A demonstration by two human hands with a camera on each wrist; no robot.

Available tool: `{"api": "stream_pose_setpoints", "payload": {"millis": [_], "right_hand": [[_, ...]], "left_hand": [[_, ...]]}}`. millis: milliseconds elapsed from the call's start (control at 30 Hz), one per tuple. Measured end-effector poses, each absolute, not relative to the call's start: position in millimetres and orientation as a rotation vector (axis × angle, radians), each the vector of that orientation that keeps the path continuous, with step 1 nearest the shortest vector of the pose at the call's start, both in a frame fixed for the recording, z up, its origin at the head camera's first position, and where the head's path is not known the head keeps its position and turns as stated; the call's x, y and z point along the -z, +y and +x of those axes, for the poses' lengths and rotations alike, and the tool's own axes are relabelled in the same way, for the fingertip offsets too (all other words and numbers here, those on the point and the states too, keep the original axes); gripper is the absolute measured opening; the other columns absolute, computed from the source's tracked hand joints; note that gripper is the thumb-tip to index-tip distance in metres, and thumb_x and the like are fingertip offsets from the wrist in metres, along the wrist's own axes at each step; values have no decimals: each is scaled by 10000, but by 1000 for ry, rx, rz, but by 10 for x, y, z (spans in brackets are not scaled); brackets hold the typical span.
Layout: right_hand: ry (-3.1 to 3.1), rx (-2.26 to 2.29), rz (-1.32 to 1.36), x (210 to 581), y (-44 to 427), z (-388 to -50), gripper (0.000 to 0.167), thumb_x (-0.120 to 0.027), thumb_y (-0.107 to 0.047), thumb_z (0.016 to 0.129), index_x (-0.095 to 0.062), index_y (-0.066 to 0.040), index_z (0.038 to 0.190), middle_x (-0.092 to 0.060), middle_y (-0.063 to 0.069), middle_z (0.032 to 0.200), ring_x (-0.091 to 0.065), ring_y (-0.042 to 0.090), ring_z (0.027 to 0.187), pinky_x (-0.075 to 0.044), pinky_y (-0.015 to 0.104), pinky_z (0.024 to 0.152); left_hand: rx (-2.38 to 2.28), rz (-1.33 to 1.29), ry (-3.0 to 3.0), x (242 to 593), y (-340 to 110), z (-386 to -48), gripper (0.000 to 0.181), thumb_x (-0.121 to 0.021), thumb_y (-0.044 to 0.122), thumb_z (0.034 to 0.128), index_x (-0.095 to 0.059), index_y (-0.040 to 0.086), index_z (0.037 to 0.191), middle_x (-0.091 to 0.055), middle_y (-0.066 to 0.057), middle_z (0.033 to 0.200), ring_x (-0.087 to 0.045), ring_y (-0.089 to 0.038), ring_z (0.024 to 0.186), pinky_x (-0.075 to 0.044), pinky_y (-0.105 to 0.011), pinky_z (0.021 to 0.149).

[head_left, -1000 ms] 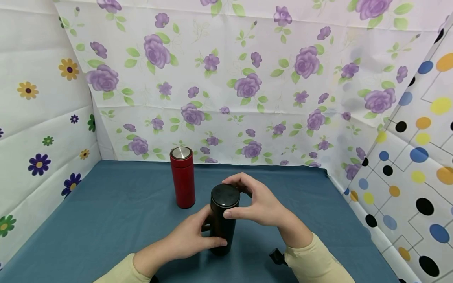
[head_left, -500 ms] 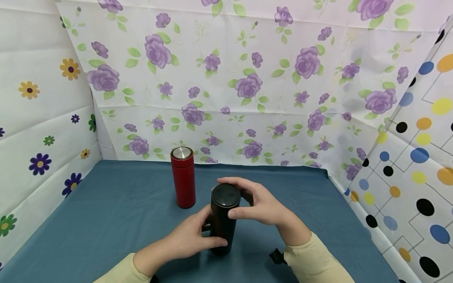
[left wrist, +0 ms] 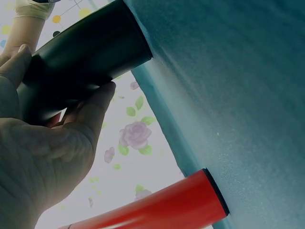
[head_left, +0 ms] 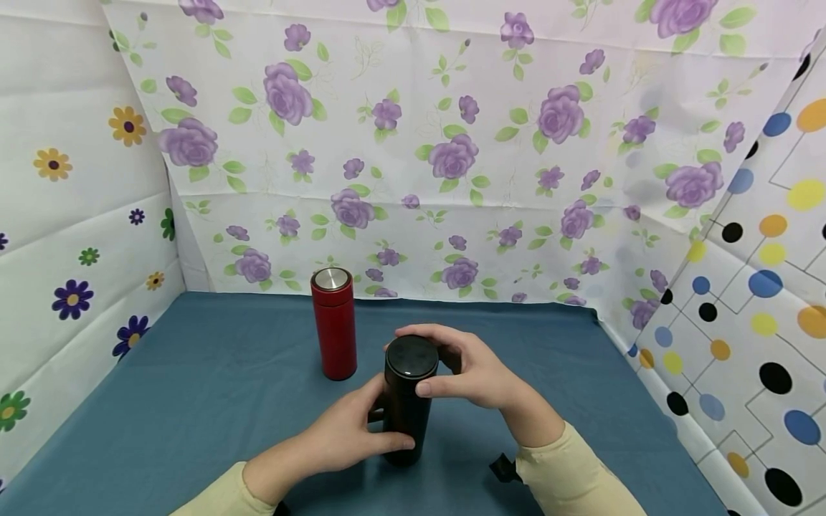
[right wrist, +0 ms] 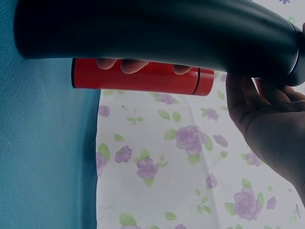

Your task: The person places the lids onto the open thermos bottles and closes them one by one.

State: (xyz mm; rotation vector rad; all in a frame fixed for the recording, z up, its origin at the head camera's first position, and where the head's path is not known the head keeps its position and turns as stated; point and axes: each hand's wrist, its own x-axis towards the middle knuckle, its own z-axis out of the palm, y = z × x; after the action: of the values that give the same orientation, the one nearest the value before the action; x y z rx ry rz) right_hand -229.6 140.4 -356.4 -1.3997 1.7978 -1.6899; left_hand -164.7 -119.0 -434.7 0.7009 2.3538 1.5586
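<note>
A black vacuum flask stands upright on the table, its glossy lid on top. My left hand grips the lower body, thumb in front; in the left wrist view, fingers of that hand lie against the dark side. Around the lid end curls my right hand, its thumb at the front near the lid seam and its other fingers behind. Several left fingertips show past the black body in the right wrist view. Behind and to the left, a red vacuum flask with a steel-topped lid stands upright, touched by neither hand.
Blue cloth covers the table. A floral sheet hangs along the back edge, with patterned sheets at both sides. A small black object shows beside the right sleeve.
My right hand has shifted slightly around the lid: its fingers reach further left behind it and the thumb sits a little further right. My left hand and both flasks have stayed in place.
</note>
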Motion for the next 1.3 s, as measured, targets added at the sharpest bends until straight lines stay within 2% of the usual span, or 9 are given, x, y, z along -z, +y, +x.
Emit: {"api": "stream_pose_setpoints", "payload": {"millis": [500, 700, 800, 1300], "right_hand": [[1971, 1671, -1411, 3559, 1413, -2287, 617, -842, -313, 1020, -626, -95, 1555, -671, 292, 1449, -643, 532, 1259, -546, 623, 1065], [2083, 1656, -1380, 3546, 1418, -2260, 600, -870, -312, 991, -662, -137, 1527, -719, 112, 1436, -688, 358, 1253, -572, 505, 1064], [2110, 1657, -1365, 3545, 1416, -2249, 600, -881, -309, 982, -671, -148, 1520, -719, 46, 1441, -689, 290, 1268, -569, 484, 1079], [2187, 1644, -1328, 3537, 1407, -2219, 599, -907, -303, 960, -688, -190, 1505, -721, 6, 1438, -685, 265, 1278, -565, 444, 1088]], "left_hand": [[-1566, 691, 2344, 4325, -1179, -1641, 732, -910, 383, 963, -504, 337, 1570, -687, 115, 1405, -647, -177, 1376, -527, -574, 1172], [-1568, 700, 2344, 4323, -1179, -1639, 728, -906, 378, 967, -504, 334, 1572, -688, 114, 1408, -650, -177, 1371, -532, -579, 1166], [-1568, 705, 2349, 4322, -1180, -1638, 727, -907, 377, 967, -506, 331, 1572, -690, 114, 1409, -654, -179, 1365, -538, -584, 1157], [-1566, 660, 2392, 4303, -1155, -1601, 706, -911, 392, 961, -531, 280, 1546, -702, 99, 1367, -673, -190, 1309, -569, -577, 1121]]}}
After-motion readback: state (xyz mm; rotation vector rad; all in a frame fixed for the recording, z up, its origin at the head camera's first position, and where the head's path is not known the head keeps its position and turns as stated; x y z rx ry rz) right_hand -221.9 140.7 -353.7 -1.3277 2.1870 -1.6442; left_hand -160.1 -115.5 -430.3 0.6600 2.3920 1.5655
